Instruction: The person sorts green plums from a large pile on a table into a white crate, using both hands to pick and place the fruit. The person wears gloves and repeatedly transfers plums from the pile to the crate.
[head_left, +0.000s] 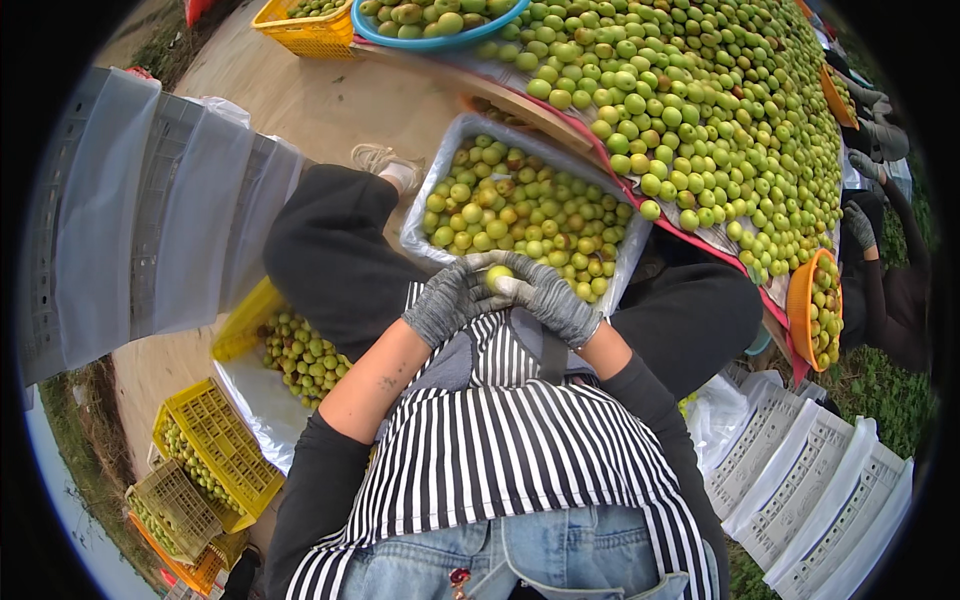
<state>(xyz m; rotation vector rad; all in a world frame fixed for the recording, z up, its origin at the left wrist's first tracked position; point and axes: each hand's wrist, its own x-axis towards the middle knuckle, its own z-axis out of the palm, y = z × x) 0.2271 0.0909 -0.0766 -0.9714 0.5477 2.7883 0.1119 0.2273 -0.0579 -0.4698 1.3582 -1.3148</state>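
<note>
A small round yellow-green fruit (499, 278), which looks like a jujube, sits between my two gloved hands just above my lap. My left hand (454, 297) curls around it from the left. From the right, the fingertips of my right hand (546, 294) touch it. Both hands wear grey knit gloves with paler fingers. Right beyond them stands a crate lined with clear plastic (417, 217), holding many similar fruits (517, 202). The hands hover over its near edge, and part of that edge is hidden behind them.
A sloping table bears a large fruit heap (697, 127); its red edging (611, 166) runs beside the crate. A blue basin (450, 39), orange basket (804, 307) and yellow crates (217, 442) hold fruit. Stacked grey crates (142, 217) rise at left. A co-worker's gloved hand (859, 225) shows far right.
</note>
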